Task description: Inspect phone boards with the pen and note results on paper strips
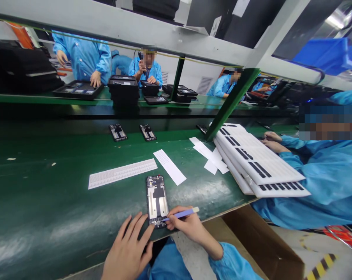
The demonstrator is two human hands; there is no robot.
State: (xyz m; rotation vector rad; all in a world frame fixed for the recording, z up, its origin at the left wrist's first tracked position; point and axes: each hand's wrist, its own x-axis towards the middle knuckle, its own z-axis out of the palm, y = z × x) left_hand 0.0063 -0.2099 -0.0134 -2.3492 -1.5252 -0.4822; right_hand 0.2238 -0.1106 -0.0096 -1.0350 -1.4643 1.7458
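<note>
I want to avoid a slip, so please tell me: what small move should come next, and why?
Perhaps the left hand should lightly brace the open phone: its fingers are beside the lower end, where the purple tool in the right hand points, and no clamp shows.

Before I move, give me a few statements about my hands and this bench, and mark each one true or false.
1. The right hand holds a slim purple tool. True.
2. The tool's tip is at the far end of the open phone between the hands. False: it is at the end nearest you.
3. The left hand is clenched in a fist. False: its fingers are spread.
4. Stacked white panels lie to the right of that phone. True.
5. That is the only phone on the green table. False: other opened phones lie farther back.
</note>
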